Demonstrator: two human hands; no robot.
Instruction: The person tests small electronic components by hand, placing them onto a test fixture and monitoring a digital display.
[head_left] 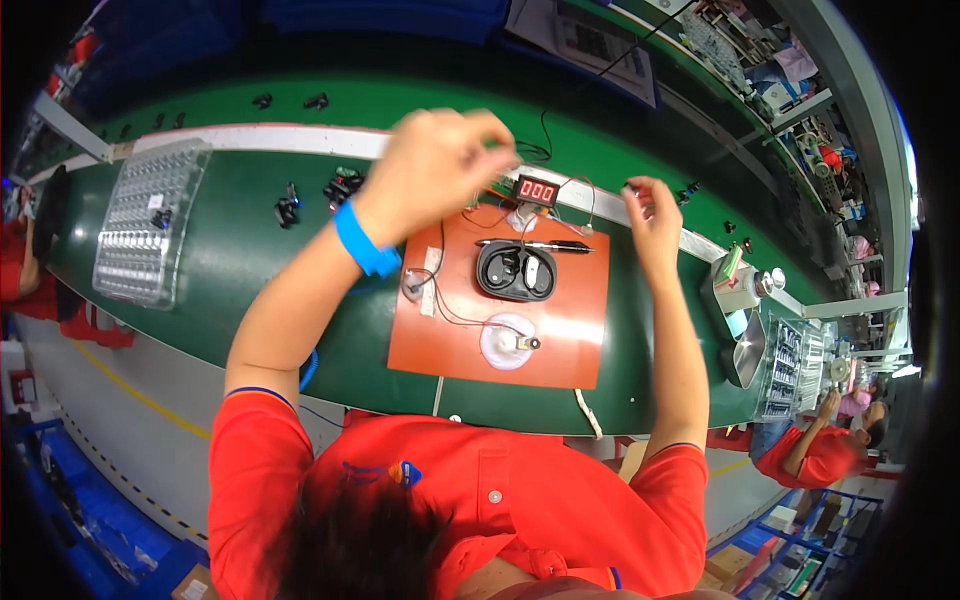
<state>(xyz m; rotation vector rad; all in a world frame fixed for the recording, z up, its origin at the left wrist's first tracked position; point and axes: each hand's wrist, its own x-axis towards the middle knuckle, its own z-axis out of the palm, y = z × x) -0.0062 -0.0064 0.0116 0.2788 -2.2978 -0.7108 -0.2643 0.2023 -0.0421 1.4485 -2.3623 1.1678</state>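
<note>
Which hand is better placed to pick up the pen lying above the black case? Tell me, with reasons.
Probably right. The right hand is raised just past the tip of the pen. The left hand is curled up above the orange mat, seemingly pinching something small.

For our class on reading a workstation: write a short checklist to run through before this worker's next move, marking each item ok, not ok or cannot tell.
1. Left hand raised above the bench, fingers bunched; what it holds: cannot tell.
2. Right hand raised, pinching something small: cannot tell what.
3. Orange mat lies flat on the green belt: ok.
4. Black fixture sits on the mat, in reach: ok.
5. Pen lies just behind the fixture, clear of both hands: ok.
6. Red digital readout lit: ok.
</note>
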